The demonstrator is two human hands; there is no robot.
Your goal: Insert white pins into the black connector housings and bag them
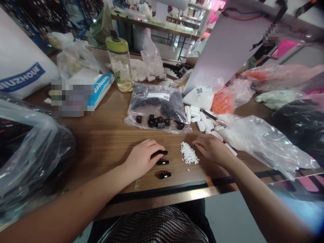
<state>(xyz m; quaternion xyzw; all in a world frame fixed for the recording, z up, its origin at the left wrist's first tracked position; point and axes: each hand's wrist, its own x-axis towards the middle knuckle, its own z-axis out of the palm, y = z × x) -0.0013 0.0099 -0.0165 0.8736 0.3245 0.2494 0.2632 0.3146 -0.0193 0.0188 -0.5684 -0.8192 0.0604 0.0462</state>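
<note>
As left hand (143, 159) grips black connector (162, 152), right hand (211, 149) apart near white pieces (189, 152), plastic bag (157, 109) holding black parts

A plastic drink bottle (119, 64) with a green lid stands on the wooden table (101, 135), with yellowish liquid inside. To the left of this bottle is a white sack (22, 57) with blue letters, and behind it lies a clear bag (151, 57) of white parts. Far to its right is an orange-filled plastic bag (222, 103).
</note>
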